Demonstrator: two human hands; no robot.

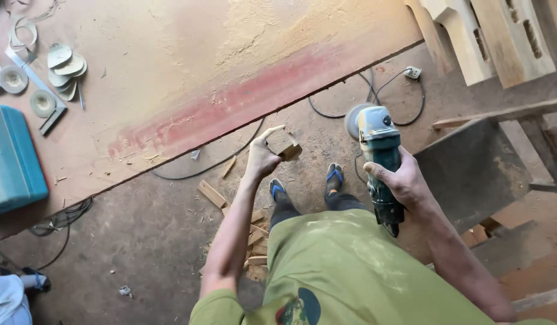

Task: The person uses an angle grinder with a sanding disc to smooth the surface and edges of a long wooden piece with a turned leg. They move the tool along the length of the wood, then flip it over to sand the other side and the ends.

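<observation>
My left hand (261, 157) grips a small block of wood (284, 146), held out over the floor just in front of the workbench edge. My right hand (400, 180) is wrapped around the body of a teal angle grinder (378, 151), whose sanding disc (354, 120) points away from me and sits a short way right of the block. Below the hands I see my two feet in blue sandals (334, 174) and my green shirt dusted with sawdust.
A long dusty workbench (170, 90) fills the upper left, with sanding discs (65, 66), a teal case (14, 159) and a metal square. Cables and a socket (413, 72) lie on the floor. Wood offcuts (254, 238) pile by my left leg. Carved wooden parts (489, 36) stand at right.
</observation>
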